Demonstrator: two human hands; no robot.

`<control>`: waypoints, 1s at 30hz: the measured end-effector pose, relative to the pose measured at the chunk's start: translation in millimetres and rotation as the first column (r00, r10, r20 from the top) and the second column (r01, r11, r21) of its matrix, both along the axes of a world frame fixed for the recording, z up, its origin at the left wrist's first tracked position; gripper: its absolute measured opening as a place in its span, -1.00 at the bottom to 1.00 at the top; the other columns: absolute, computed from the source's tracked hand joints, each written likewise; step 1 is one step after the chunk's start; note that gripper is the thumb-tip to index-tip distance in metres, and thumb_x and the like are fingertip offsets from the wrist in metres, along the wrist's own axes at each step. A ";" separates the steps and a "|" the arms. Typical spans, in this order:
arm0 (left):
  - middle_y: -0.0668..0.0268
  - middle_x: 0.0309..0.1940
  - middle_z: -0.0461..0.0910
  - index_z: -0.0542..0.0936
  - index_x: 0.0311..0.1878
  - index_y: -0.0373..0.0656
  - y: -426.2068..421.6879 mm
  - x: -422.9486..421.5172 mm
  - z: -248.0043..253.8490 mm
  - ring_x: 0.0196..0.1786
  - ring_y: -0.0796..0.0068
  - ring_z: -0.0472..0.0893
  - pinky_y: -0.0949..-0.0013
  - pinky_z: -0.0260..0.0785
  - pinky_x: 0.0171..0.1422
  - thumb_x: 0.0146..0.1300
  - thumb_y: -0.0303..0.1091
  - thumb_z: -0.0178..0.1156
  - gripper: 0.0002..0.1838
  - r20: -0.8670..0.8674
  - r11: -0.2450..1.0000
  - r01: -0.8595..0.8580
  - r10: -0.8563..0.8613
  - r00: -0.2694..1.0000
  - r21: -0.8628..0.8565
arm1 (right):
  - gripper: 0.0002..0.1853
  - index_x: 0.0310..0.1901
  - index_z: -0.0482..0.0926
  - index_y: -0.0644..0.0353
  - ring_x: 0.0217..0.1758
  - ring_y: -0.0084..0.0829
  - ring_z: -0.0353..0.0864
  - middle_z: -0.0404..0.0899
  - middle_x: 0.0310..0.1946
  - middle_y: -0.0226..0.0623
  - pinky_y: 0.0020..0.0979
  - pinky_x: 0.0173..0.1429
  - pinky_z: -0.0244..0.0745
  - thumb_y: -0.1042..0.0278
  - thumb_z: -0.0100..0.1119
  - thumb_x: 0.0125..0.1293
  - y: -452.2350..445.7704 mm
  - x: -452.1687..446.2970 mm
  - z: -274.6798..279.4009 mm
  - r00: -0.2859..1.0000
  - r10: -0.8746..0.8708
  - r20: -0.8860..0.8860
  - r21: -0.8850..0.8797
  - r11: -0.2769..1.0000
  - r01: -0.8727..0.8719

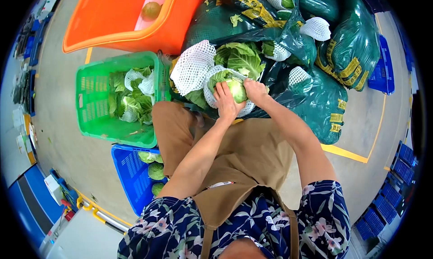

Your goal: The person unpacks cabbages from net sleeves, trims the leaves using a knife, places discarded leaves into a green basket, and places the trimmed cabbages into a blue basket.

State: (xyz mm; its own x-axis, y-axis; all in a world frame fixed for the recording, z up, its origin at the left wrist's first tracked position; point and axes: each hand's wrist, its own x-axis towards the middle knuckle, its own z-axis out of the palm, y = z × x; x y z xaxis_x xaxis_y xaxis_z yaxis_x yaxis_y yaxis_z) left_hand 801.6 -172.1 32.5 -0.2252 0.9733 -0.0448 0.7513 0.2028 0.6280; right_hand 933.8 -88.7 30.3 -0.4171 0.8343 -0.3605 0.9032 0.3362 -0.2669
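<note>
A pale green cabbage (236, 90) sits in front of me, with a white foam net sleeve (210, 88) around its left side. My left hand (227, 100) grips the cabbage from the near left, fingers curled over its top. At its right side, my right hand (256, 91) is closed around what looks like a knife (237, 75); a thin grey blade shows above the cabbage, and the handle is hidden in the fist. Loose cabbage leaves (243, 61) lie just beyond. Another white foam net (195, 67) rests to the left of them.
Dark green plastic bags (322, 108) of netted cabbages pile up ahead and right. To the left stand a green crate (115, 135) with leaves and nets, a blue crate (127, 178) holding cabbages, and an orange bin (122, 40). Another blue crate (382, 67) is far right.
</note>
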 end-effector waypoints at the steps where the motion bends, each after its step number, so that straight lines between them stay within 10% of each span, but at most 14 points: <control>1: -0.03 0.31 0.08 0.09 0.34 -0.26 7.2 1.5 4.4 0.29 -0.23 0.19 -0.26 0.27 0.20 -0.41 -0.21 0.57 0.18 0.012 0.999 0.018 -0.018 1.000 -0.032 | -0.83 -0.21 0.43 0.34 -0.30 -0.02 0.71 0.66 -0.37 0.08 -0.11 -0.25 0.63 0.51 0.05 0.15 -1.0 2.7 2.6 0.999 0.008 0.051 0.002 1.000 -0.008; 14: -0.08 0.27 0.12 0.12 0.34 -0.26 -22.1 -26.4 -4.1 0.26 -0.21 0.22 -0.09 0.20 0.30 -0.36 -0.19 0.57 0.15 0.068 0.981 0.076 -0.089 0.994 0.180 | -0.74 -0.07 0.47 0.28 -0.13 -0.01 0.69 0.66 -0.25 0.04 -0.04 -0.05 0.57 0.46 0.05 0.19 -19.6 30.0 -54.1 0.981 -0.126 0.145 -0.103 0.985 0.142; 21: 0.05 0.21 0.25 0.28 0.29 -0.17 -14.5 -52.1 6.0 0.28 0.03 0.29 0.06 0.21 0.35 -0.36 -0.26 0.58 0.03 0.402 0.995 -0.012 -0.031 0.915 0.103 | -0.80 -0.13 0.42 0.31 -0.14 0.09 0.66 0.64 -0.25 0.13 -0.02 -0.06 0.57 0.52 0.03 0.19 -36.2 35.9 -36.8 0.970 -0.241 0.038 -0.064 0.968 0.243; 25: 0.11 0.21 0.36 0.22 0.37 -0.18 -8.4 -75.6 1.5 0.26 0.21 0.39 0.23 0.29 0.35 -0.27 -0.28 0.59 0.06 0.689 0.998 -0.059 0.017 0.725 0.037 | -0.79 -0.12 0.43 0.29 -0.16 0.10 0.66 0.64 -0.27 0.11 -0.01 -0.09 0.57 0.49 0.04 0.19 -46.0 38.9 -29.6 0.959 -0.281 -0.042 -0.016 0.960 0.281; 30: 0.14 0.30 0.31 0.16 0.43 0.01 -15.6 -94.7 21.3 0.30 0.16 0.38 0.00 0.30 0.32 0.02 -0.07 0.37 -0.09 0.967 0.968 0.020 0.247 0.060 -0.248 | -0.79 -0.14 0.44 0.29 -0.16 0.11 0.64 0.63 -0.30 0.09 0.00 -0.09 0.57 0.47 0.05 0.18 -52.5 45.3 -27.4 0.953 -0.300 -0.049 0.044 0.952 0.302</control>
